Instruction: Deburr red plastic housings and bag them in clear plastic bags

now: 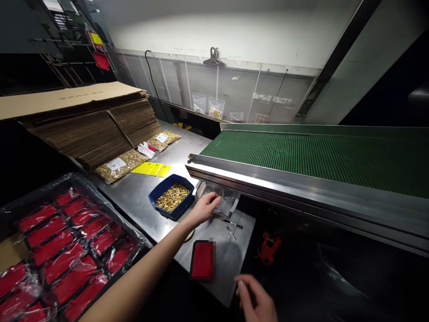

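My left hand (207, 207) reaches over a tray of clear plastic bags (229, 201) beside the conveyor's end, its fingertips closed at the bags. A bag edge seems to lie between them. In the lower part of the view my right hand (256, 298) hovers off the table corner, thumb and forefinger curled together; anything between them is too small to make out. A blue bin (157, 206) of small brass-coloured pieces (173, 197) stands left of my left hand. Nearer me lies a red item with a black border (202, 260), partly blurred out. A dark pen-like stick (231, 222) and a small metal tool (231, 233) lie by the bags.
A green-belted conveyor (284, 156) runs along the right. At left are a box of wrapped red packs (50, 246) and stacked flat cardboard (90, 129). Bags of brass-coloured pieces (125, 164), yellow cards (152, 168) and a white glove (146, 150) lie on the metal table (134, 197).
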Action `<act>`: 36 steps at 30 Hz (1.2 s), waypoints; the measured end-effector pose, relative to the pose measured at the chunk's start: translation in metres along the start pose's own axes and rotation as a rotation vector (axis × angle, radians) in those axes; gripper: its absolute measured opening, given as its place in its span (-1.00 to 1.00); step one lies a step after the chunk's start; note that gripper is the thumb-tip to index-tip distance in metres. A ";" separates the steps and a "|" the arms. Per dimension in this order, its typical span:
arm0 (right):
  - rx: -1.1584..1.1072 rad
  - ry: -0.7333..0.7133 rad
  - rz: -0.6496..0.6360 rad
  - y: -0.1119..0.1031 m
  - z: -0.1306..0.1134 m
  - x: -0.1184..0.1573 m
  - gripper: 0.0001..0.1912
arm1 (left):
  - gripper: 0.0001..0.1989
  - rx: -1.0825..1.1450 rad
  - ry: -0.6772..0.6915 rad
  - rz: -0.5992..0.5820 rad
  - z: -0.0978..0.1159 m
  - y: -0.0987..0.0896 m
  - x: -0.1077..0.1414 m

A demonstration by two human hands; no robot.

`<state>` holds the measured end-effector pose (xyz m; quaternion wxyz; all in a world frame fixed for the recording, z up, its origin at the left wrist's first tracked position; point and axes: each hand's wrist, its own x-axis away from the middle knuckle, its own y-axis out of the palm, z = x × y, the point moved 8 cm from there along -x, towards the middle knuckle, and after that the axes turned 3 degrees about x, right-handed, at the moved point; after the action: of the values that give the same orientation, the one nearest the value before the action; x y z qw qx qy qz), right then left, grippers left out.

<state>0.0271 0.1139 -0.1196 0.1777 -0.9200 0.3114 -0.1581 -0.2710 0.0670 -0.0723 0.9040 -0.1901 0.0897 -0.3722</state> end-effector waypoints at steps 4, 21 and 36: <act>0.110 -0.207 0.071 -0.001 -0.093 -0.065 -0.63 | -0.59 0.111 0.060 0.060 0.011 0.001 0.015; 0.329 -0.165 0.263 0.003 -0.115 -0.115 -0.62 | -0.75 -0.033 0.029 0.106 -0.028 -0.004 0.027; 0.454 -0.017 -0.044 -0.023 -0.053 -0.029 -0.68 | -0.85 -0.069 -0.018 -0.094 0.056 0.040 0.154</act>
<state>-0.0041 0.1366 -0.0686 0.3794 -0.8643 0.2463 -0.2202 -0.1198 -0.0001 -0.0413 0.8793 -0.2286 0.0852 -0.4091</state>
